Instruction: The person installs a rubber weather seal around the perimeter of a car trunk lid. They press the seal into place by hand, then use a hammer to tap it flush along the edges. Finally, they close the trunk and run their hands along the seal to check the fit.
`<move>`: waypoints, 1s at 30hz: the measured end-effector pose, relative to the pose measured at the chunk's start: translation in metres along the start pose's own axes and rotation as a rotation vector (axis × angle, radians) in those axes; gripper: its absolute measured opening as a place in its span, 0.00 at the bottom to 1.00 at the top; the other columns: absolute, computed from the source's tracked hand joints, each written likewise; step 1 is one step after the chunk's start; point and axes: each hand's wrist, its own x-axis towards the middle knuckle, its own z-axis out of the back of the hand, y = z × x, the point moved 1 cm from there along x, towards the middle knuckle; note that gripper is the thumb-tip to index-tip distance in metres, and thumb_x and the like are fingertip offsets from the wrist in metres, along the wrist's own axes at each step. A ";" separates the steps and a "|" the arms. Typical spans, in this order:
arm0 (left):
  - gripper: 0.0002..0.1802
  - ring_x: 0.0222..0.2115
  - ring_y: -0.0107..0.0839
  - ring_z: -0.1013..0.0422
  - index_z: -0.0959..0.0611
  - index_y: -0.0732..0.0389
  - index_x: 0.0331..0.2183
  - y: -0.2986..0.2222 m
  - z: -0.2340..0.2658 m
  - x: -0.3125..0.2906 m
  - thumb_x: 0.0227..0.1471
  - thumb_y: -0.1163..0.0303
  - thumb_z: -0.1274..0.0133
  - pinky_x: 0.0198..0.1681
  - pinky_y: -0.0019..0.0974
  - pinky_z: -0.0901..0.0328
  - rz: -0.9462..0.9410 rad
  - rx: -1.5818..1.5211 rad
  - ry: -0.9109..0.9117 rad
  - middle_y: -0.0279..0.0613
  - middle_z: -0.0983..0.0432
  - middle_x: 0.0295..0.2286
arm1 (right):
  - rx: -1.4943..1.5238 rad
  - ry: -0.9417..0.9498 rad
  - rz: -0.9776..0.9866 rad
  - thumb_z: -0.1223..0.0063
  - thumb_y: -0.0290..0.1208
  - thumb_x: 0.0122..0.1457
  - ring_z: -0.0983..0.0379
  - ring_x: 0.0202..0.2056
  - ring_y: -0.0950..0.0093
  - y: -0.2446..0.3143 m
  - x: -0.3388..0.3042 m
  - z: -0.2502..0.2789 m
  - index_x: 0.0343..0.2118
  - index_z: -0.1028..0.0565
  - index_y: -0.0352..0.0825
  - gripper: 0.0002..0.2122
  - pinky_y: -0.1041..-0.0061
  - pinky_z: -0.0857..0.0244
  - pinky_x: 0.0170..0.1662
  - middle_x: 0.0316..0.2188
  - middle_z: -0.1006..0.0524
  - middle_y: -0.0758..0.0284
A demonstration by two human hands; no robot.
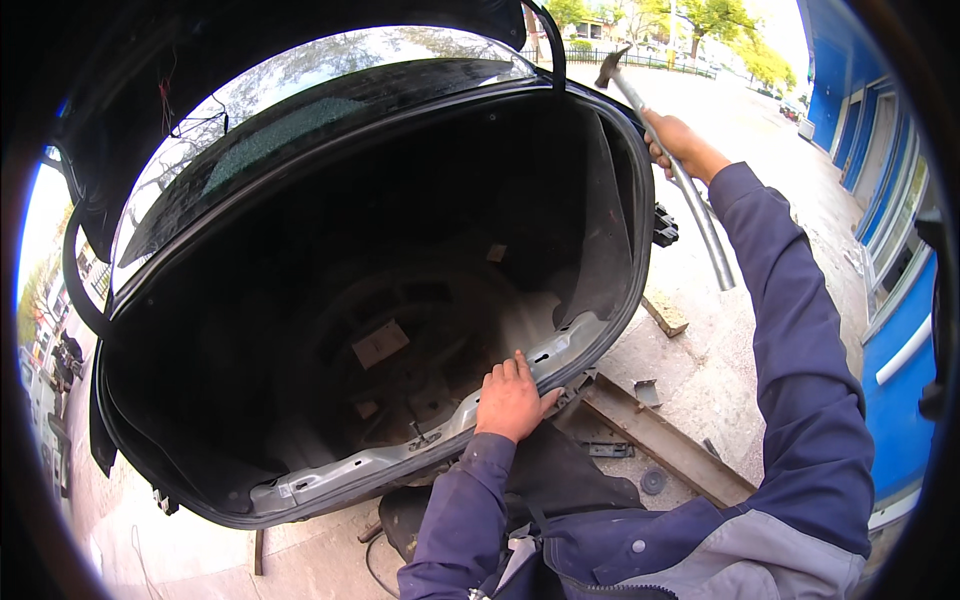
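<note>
My right hand (682, 143) is raised at the right side of an open car trunk (300, 230), its fingers wrapped round a hammer (710, 240). The dark hammer head points up and away from me, and the grey metal handle runs down past my wrist. My left hand (508, 398) lies on the bare silvery rear sill (350, 470) of the trunk, with the fingers stretched forward over its inner edge. A black rubber seal (420, 458) follows the trunk opening. The hammer is apart from the car body.
Inside the dark trunk lies a pale rectangular piece (380, 344). Overhead is the raised trunk lid (90, 80). A rusty metal channel (660, 440) lies on the ground to my right, near a round dark part (653, 482) and a short block (665, 313). A blue wall (900, 370) stands farther right.
</note>
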 end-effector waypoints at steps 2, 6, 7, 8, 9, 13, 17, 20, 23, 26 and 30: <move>0.59 0.54 0.49 0.22 0.26 0.78 0.70 0.000 0.000 0.000 0.65 0.30 0.40 0.60 0.46 0.28 0.003 -0.003 0.004 0.57 0.18 0.53 | -0.046 0.000 -0.039 0.58 0.63 0.81 0.37 0.16 0.81 -0.005 -0.002 0.001 0.39 0.28 0.38 0.28 0.70 0.35 0.20 0.21 0.32 0.75; 0.59 0.54 0.49 0.22 0.26 0.78 0.70 0.000 -0.001 0.001 0.65 0.31 0.39 0.60 0.46 0.28 0.011 0.016 0.022 0.56 0.18 0.54 | 0.087 -0.088 0.047 0.58 0.63 0.81 0.36 0.15 0.81 -0.011 -0.011 0.003 0.39 0.27 0.37 0.28 0.71 0.37 0.18 0.19 0.33 0.76; 0.59 0.54 0.49 0.22 0.26 0.78 0.70 0.000 -0.001 0.001 0.65 0.31 0.39 0.60 0.46 0.28 0.012 0.010 0.026 0.56 0.19 0.54 | 0.104 -0.068 0.059 0.57 0.63 0.81 0.36 0.15 0.81 -0.012 -0.014 0.001 0.39 0.27 0.37 0.28 0.71 0.37 0.18 0.19 0.33 0.76; 0.59 0.54 0.49 0.22 0.27 0.78 0.70 0.000 -0.001 0.001 0.65 0.30 0.39 0.60 0.46 0.28 0.014 0.006 0.030 0.56 0.19 0.54 | 0.123 -0.065 0.058 0.57 0.63 0.81 0.36 0.15 0.81 -0.014 -0.017 0.000 0.39 0.27 0.37 0.28 0.71 0.37 0.18 0.19 0.33 0.76; 0.59 0.55 0.48 0.23 0.27 0.78 0.70 0.000 -0.001 0.001 0.65 0.30 0.39 0.61 0.46 0.28 0.014 0.002 0.020 0.56 0.19 0.55 | 0.145 -0.063 0.029 0.57 0.63 0.81 0.36 0.15 0.81 -0.015 -0.021 -0.003 0.39 0.27 0.37 0.28 0.71 0.37 0.18 0.19 0.33 0.76; 0.59 0.56 0.48 0.23 0.27 0.77 0.71 -0.001 -0.001 0.001 0.65 0.30 0.39 0.61 0.47 0.28 0.015 0.004 0.038 0.55 0.19 0.55 | 0.065 -0.019 0.036 0.53 0.66 0.79 0.37 0.12 0.83 -0.020 -0.029 -0.010 0.36 0.27 0.38 0.30 0.75 0.38 0.16 0.17 0.32 0.78; 0.60 0.57 0.49 0.24 0.28 0.76 0.72 0.000 -0.001 0.001 0.65 0.30 0.39 0.61 0.48 0.29 0.024 -0.016 0.051 0.56 0.20 0.57 | 0.159 -0.104 0.227 0.41 0.60 0.76 0.36 0.13 0.83 -0.026 -0.026 -0.011 0.34 0.28 0.37 0.27 0.73 0.37 0.16 0.18 0.33 0.76; 0.59 0.61 0.53 0.26 0.31 0.76 0.74 0.001 0.001 0.002 0.66 0.32 0.39 0.65 0.50 0.30 0.032 -0.070 0.103 0.59 0.23 0.62 | 0.023 -0.206 0.291 0.33 0.51 0.73 0.28 0.15 0.76 -0.028 -0.014 -0.013 0.41 0.24 0.26 0.25 0.70 0.30 0.19 0.19 0.26 0.68; 0.56 0.66 0.58 0.28 0.33 0.75 0.75 0.001 0.013 0.013 0.67 0.39 0.38 0.70 0.52 0.32 -0.024 -0.209 0.027 0.64 0.27 0.67 | -0.106 -0.278 0.334 0.30 0.46 0.72 0.25 0.16 0.74 -0.029 -0.001 -0.021 0.46 0.22 0.21 0.25 0.69 0.27 0.21 0.21 0.23 0.64; 0.51 0.70 0.61 0.32 0.35 0.75 0.75 -0.003 0.034 0.047 0.69 0.50 0.37 0.74 0.52 0.35 -0.133 -0.343 -0.029 0.68 0.31 0.71 | -0.177 -0.259 0.296 0.31 0.45 0.72 0.24 0.18 0.73 -0.029 0.010 -0.028 0.46 0.21 0.20 0.25 0.70 0.25 0.22 0.22 0.20 0.61; 0.43 0.69 0.62 0.31 0.35 0.75 0.75 -0.021 0.075 0.135 0.70 0.63 0.39 0.74 0.52 0.34 -0.336 -0.441 -0.231 0.69 0.32 0.71 | -0.195 -0.251 0.223 0.30 0.44 0.71 0.24 0.18 0.70 -0.024 0.019 -0.031 0.45 0.20 0.21 0.23 0.66 0.26 0.22 0.22 0.21 0.60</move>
